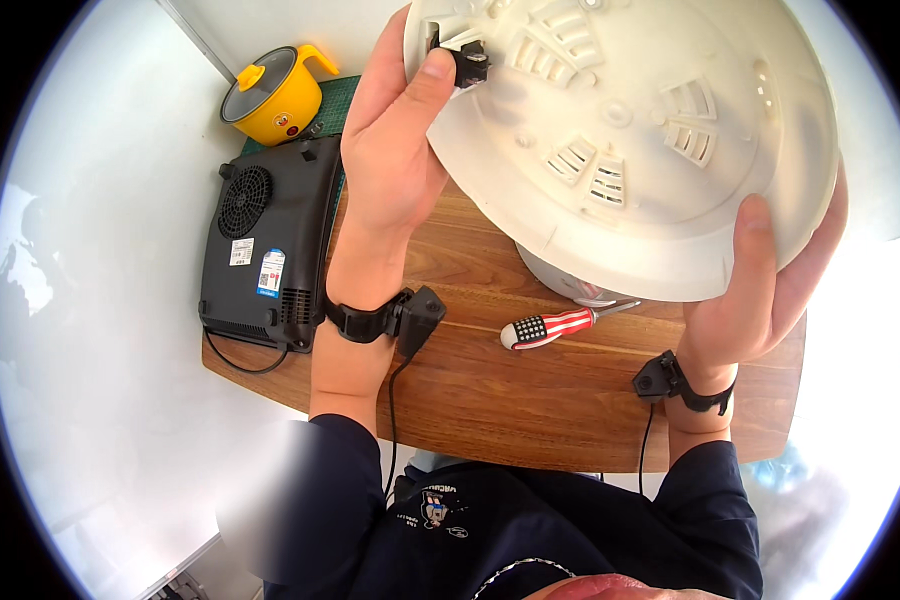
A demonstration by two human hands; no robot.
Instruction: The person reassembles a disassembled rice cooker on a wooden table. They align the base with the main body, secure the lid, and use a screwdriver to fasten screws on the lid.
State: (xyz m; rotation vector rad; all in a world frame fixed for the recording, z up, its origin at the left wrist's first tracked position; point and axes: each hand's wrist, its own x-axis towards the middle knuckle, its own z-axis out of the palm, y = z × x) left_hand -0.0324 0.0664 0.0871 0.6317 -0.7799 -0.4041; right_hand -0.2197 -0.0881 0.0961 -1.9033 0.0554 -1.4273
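Both hands hold up a large, round, white plastic base cover [620,115] with vent slots, tilted over the table. My left hand [395,140] is closed on its left edge, the thumb pressing a small black socket piece [471,63] set at the rim. Its other fingers are hidden behind the cover. On the lower right rim, my right hand [745,300] grips with the thumb in front and the fingers behind. Below the cover, a rounded light-coloured object [560,275] shows only in part. Beside it lies a screwdriver [550,327] with a red, white and black handle.
A black appliance with a fan grille [270,240] stands at the left of the wooden table [470,400], its cord near the edge. Behind it is a yellow pot with a lid [282,95] on a green mat [338,100]. Black wrist straps with cables sit on both my wrists.
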